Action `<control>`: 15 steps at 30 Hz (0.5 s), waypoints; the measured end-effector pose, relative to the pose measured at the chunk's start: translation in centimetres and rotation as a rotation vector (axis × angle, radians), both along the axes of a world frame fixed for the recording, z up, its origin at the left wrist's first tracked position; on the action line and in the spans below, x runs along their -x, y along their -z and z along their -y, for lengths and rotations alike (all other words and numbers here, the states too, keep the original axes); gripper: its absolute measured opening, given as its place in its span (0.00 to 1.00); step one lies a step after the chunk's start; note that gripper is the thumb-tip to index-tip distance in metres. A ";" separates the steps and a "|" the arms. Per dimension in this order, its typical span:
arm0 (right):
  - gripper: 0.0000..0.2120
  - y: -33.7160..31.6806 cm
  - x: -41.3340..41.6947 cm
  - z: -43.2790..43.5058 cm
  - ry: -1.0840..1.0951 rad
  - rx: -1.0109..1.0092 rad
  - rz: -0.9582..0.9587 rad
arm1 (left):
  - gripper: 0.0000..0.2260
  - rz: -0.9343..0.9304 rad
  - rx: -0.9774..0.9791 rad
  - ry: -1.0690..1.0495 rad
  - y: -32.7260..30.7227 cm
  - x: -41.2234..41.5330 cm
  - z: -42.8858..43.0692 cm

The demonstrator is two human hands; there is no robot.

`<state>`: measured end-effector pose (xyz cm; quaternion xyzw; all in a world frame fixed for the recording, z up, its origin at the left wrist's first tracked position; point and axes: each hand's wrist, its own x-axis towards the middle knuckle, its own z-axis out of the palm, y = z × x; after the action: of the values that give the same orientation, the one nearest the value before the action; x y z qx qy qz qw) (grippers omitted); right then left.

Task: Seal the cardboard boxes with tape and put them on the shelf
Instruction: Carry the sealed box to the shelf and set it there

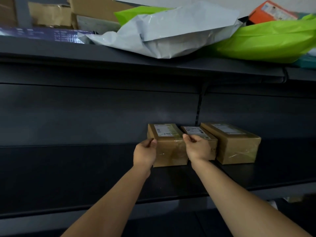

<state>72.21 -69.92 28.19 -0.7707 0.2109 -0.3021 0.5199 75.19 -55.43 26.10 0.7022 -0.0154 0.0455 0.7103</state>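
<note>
Bare forearms (118, 202) reach onto the dark metal shelf (77, 168). There the left hand (145, 152) and right hand (198, 148) grasp the sides of a taped brown cardboard box (171, 147), which stands beside two similar labelled boxes (237, 144). A grey plastic mailer (171, 31) and a green plastic bag (266, 40) crowd the upper shelf (68, 53).

Three boxes (168, 147) side by side on the lower shelf (85, 177); bags (171, 35) above

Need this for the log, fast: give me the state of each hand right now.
Left hand: grips the left end of the leftmost box on the shelf.
Right hand: grips the right end of that same box.
</note>
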 end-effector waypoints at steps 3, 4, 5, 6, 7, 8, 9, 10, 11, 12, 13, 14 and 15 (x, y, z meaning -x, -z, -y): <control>0.05 0.0 -0.2 0.1 0.046 0.000 0.005 | 0.14 -0.017 -0.001 0.047 0.0 -0.1 0.4; 0.06 0.0 -0.3 0.2 0.059 -0.001 0.006 | 0.15 -0.024 -0.001 0.059 0.0 -0.1 0.6; 0.07 0.1 -0.5 0.2 0.072 0.003 0.005 | 0.15 -0.032 0.003 0.070 0.0 -0.1 0.7; 0.07 0.1 -0.6 0.3 0.084 0.006 0.002 | 0.15 -0.043 0.011 0.082 0.0 -0.2 0.8; 0.07 0.2 -0.7 0.4 0.094 0.008 0.000 | 0.15 -0.051 0.017 0.091 0.0 -0.2 0.8; 0.07 0.2 -0.8 0.5 0.099 0.006 -0.001 | 0.15 -0.057 0.018 0.103 0.0 -0.3 0.9; 0.08 0.2 -0.9 0.6 0.103 0.005 0.000 | 0.15 -0.062 0.016 0.118 0.0 -0.4 1.0; 0.08 0.2 -1.0 0.7 0.105 0.005 -0.003 | 0.15 -0.070 0.017 0.134 0.1 -0.5 1.0; 0.09 0.2 -1.0 0.8 0.108 0.008 -0.004 | 0.15 -0.076 0.019 0.150 0.1 -0.5 1.1; 0.10 0.2 -1.0 0.8 0.110 0.011 -0.007 | 0.15 -0.081 0.019 0.163 0.0 -0.5 1.1; 0.10 0.2 -0.9 0.8 0.112 0.015 -0.007 | 0.15 -0.082 0.018 0.170 0.0 -0.5 1.1; 0.10 0.1 -0.8 0.8 0.113 0.015 -0.007 | 0.15 -0.082 0.014 0.170 -0.1 -0.4 1.1; 0.10 0.1 -0.7 0.8 0.115 0.018 -0.002 | 0.15 -0.080 0.011 0.168 -0.1 -0.4 1.2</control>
<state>72.95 -70.75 28.12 -0.7624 0.2527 -0.3324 0.4943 75.56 -56.60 26.24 0.6957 -0.0454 -0.0423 0.7157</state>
